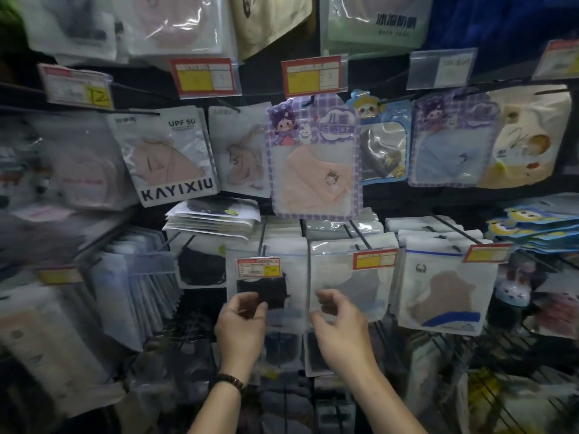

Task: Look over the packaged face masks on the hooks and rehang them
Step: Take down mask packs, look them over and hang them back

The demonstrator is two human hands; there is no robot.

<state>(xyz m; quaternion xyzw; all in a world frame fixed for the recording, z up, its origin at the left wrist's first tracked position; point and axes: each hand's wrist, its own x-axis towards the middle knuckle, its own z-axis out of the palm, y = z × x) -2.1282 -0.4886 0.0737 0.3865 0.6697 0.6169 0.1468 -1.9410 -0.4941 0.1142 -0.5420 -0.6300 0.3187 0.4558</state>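
Clear plastic pack with a black face mask [272,289] hangs on a lower-row black wire hook [262,233], behind a red-and-yellow price tag [259,267]. Left hand [241,321] is at its lower left corner, fingers curled narrow, thumb and forefinger close together on the film; can't tell if it actually pinches. Dark strap watch [232,382] on that wrist. Just beside it on the right hangs a clear plastic pack with a grey face mask [354,283]. Right hand [343,324] is in front of its lower left edge, loosely curled, thumb and fingers apart, holding nothing; contact unclear. Row above: purple checked pack with a pink mask [315,158], white KAYIXIU pack with a pink mask [169,155]. Edges blurred.
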